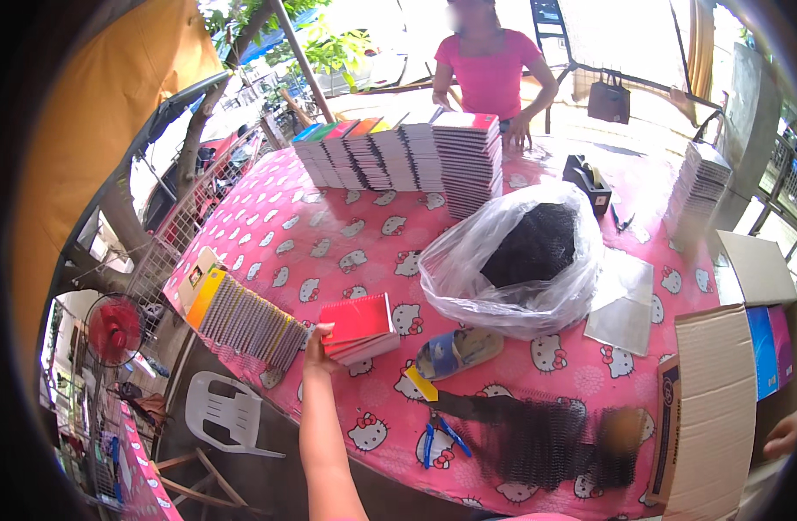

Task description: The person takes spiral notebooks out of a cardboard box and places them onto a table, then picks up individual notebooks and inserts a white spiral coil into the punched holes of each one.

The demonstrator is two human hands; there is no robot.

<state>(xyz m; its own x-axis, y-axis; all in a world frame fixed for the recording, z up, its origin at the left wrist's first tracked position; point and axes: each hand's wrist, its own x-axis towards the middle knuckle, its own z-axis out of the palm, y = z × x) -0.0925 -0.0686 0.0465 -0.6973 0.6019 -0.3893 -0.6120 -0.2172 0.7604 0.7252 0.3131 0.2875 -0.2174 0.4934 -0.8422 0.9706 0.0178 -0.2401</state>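
My left hand (318, 349) is closed on the left edge of a small stack of red spiral notebooks (357, 321), thumb on top, above the pink patterned tablecloth. Left of it lies a row of spiral-bound notebooks (251, 321) with a yellow cover at its far end. At the right rim, my right hand (785, 436) is over the open cardboard box (707, 408); it is partly cut off, and its grip does not show. Blue and purple notebooks (767, 352) stand inside that box.
Tall notebook stacks (390, 156) stand at the back; a co-worker in pink is behind them. A clear plastic bag (450, 269) holds black material. Nearby are a tape dispenser (589, 184), blue-handled pliers (444, 438), black binding coils (537, 434) and a blue-patterned roll (459, 352).
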